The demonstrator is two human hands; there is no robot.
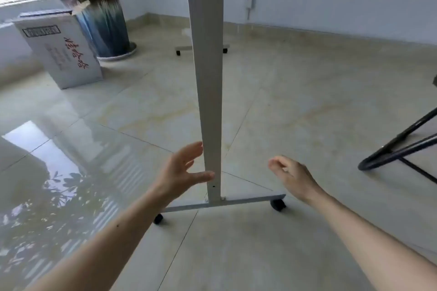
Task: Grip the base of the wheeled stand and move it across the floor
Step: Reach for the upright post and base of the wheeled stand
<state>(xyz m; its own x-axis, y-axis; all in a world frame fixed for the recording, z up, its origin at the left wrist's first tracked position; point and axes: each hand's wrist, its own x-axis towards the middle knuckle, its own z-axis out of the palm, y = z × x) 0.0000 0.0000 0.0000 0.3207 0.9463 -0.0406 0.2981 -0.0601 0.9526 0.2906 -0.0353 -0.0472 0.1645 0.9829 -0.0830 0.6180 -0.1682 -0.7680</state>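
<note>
I stand in front of the wheeled stand (208,78); its grey upright post rises in the middle of my view, and its base bar (227,202) lies low on the floor (307,101) on two black casters (278,204). My left hand (182,170) is beside the post, low down near the base; its fingers (201,175) are spread apart and the thumb seems to touch the post, so I judge it is placed to close around the metal; it grips nothing yet. My right hand (293,176) hovers at the other side, near the end of the base bar, fingers loosely curled and empty. I keep both hands low because the stand is tall and could tip; the cardboard box (61,52), the plant pot (104,23) and a black chair frame (399,149) stand apart from it.
</note>
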